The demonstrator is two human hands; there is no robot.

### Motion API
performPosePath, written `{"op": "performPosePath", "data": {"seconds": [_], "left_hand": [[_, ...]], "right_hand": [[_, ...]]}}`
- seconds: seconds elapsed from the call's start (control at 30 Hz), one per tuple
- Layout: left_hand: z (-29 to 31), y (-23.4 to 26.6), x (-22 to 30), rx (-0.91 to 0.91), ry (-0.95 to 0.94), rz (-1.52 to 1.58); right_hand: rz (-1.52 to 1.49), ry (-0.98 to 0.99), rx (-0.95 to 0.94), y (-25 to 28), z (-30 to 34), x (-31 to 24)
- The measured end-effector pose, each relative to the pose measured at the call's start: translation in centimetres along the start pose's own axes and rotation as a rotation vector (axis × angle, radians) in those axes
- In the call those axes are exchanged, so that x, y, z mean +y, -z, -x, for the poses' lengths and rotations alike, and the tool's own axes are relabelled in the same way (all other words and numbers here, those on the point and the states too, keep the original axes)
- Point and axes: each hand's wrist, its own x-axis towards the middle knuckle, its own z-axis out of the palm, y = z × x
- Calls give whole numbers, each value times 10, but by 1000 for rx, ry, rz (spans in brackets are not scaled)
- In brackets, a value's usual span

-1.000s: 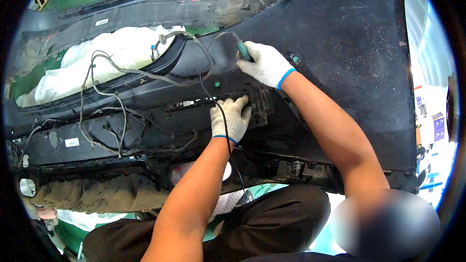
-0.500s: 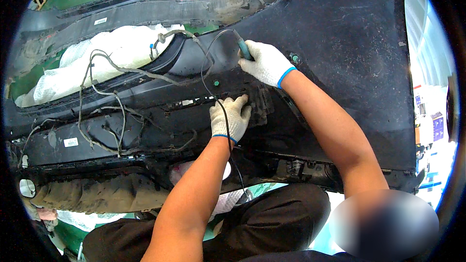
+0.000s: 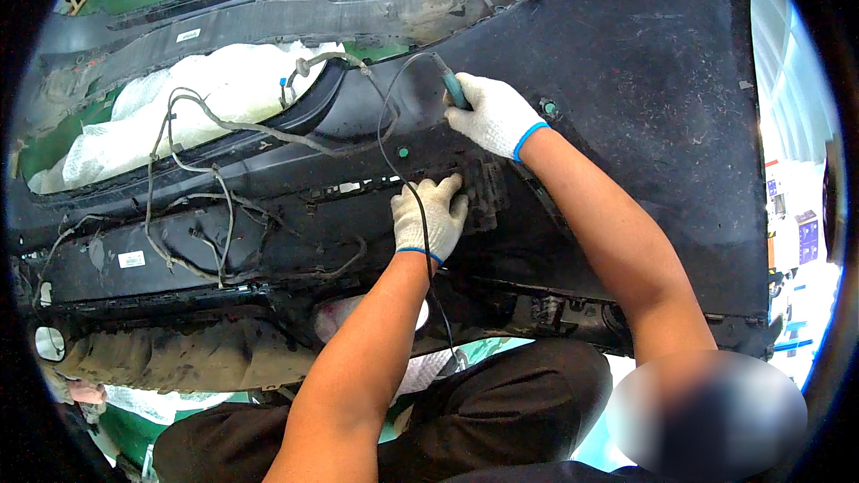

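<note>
A large black plastic car bumper (image 3: pixel 644 63) lies with its inner side up, across most of the view. My right hand (image 3: pixel 497 116), in a white knit glove with a blue cuff, is closed around a teal-handled corded tool (image 3: pixel 455 88), shaped like a soldering iron. Its working tip is hidden by the hand. From the handle's upper end a thin black cord (image 3: pixel 391 161) loops left, then runs down over my left hand. My gloved left hand (image 3: pixel 429 215) rests on the bumper beside a slotted strip (image 3: pixel 353 186), fingers spread and holding nothing visible.
A grey wiring harness (image 3: pixel 228 125) loops across the bumper's left half. White foam wrap (image 3: pixel 192 85) shows through an opening behind it. Green round plugs (image 3: pixel 403 153) sit in the panel. Another dark bumper (image 3: pixel 394 9) lies beyond. Boxes (image 3: pixel 807 237) stand at the right.
The view has shifted slightly, so everything sits a few pixels to the right. Both hands keep nearly the same pose, the right still gripping the corded tool.
</note>
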Motion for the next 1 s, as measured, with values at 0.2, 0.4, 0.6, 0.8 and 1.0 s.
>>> {"op": "performPosePath", "data": {"seconds": [0.2, 0.4, 0.6, 0.8, 1.0], "left_hand": [[0, -2, -1, 22, -15, -11], [0, -1, 0, 15, -13, -17], [0, 0, 7, 60, -11, -20], [-3, -9, 10, 216, -106, 39], [-9, -19, 13, 209, -136, 73]], "right_hand": [[-11, 10, 19, -3, -1, 5], [-33, -13, 16, -1, -1, 5], [-34, -15, 18, 0, -1, 5], [-13, -25, 4, 0, -1, 2], [36, 4, -1, -2, 0, 2]]}}
